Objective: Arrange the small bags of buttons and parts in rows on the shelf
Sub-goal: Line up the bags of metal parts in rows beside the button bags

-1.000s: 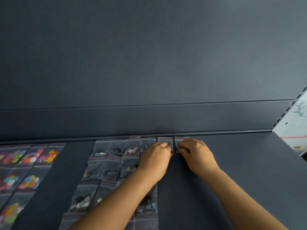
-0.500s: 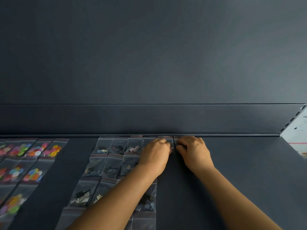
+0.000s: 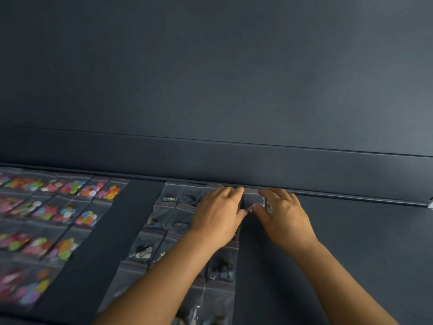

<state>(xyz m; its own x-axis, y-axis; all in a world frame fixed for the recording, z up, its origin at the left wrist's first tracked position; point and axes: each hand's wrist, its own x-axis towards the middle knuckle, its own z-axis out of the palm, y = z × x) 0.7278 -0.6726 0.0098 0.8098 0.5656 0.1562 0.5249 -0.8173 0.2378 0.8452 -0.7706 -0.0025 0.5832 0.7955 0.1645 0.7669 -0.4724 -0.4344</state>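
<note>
1. Head view: a dark shelf (image 3: 351, 242) runs from left to right, with a dark back wall (image 3: 210, 66) behind it.
2. Far left lie bags of bright buttons (image 3: 54, 207), set in neat rows.
3. In the middle lie bags of dark parts (image 3: 168, 221), also in rows, edge to edge, so they take up little room.
4. The left hand (image 3: 218, 216) rests flat on the far row of dark bags. Its fingers are fairly straight and close together. It likely keeps the bags from sliding.
5. The right hand (image 3: 283, 216) is just beside it, at the right end of the far row.
6. Between the hands is one clear bag (image 3: 253, 200), up against the back wall.
7. The right hand's fingers bend down onto this bag. I cannot tell if they pinch it or just press it.
8. I think this bag is being lined up with the row.
</note>
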